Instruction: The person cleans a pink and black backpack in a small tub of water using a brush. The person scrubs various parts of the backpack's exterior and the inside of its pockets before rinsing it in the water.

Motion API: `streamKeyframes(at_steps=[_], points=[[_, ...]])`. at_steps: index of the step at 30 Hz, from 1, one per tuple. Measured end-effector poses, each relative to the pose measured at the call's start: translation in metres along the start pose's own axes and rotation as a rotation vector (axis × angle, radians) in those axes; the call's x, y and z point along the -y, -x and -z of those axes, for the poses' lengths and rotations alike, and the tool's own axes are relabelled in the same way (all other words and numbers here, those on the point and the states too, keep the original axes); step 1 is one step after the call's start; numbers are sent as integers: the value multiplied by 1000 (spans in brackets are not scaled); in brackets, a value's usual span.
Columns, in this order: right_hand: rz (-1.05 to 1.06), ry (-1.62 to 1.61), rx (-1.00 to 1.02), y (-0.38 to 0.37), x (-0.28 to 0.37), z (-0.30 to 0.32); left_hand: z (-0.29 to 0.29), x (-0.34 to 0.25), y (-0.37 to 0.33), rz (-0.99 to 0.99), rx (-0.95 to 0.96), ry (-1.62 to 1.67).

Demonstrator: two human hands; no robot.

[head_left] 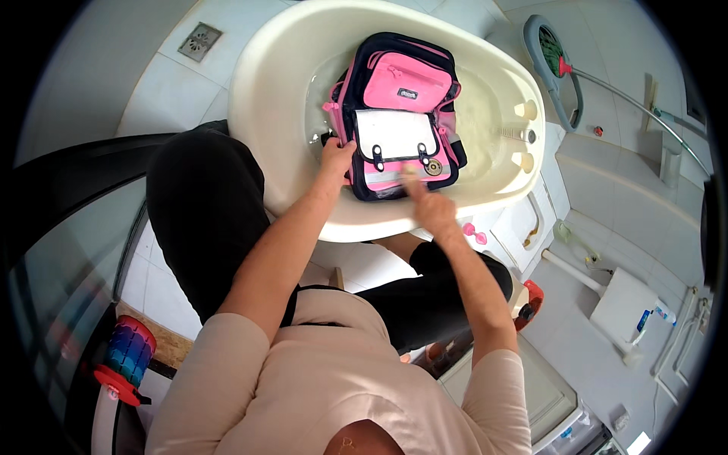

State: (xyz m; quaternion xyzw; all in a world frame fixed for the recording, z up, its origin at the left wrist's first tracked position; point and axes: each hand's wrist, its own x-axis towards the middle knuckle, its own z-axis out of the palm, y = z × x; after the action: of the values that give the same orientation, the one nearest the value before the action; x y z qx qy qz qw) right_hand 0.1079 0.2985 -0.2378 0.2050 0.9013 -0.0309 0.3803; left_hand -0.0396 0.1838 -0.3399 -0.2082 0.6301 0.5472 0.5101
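Head cam: pink bag [407, 82] sits in the tub [254, 83], L hand [336, 159] pinching its edge, R hand [434, 210] too blurry to tell grip, prob mid-wash imo, lifting out's left.

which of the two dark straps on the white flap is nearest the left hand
The left strap on the white flap: it sits closer to the left hand, while the right strap is farther off, beside the round badge.

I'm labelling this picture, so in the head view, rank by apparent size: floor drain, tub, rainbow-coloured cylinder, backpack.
1. Cream tub
2. Pink-and-navy backpack
3. Rainbow-coloured cylinder
4. Floor drain
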Motion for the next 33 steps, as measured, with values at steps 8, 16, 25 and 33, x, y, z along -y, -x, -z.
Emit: streamKeyframes(at_steps=[8, 16, 25, 33], points=[[-86, 24, 2, -2, -54, -6, -4, 1, -3, -27, -11, -5], [-31, -151, -63, -1, 26, -4, 3, 7, -9, -73, -67, -1], [-9, -148, -41, 2, 28, 3, 7, -9, 8, 30, -23, 39], [-337, -351, -239, -47, -3, -18, 4, -9, 2, 38, 145, -53]])
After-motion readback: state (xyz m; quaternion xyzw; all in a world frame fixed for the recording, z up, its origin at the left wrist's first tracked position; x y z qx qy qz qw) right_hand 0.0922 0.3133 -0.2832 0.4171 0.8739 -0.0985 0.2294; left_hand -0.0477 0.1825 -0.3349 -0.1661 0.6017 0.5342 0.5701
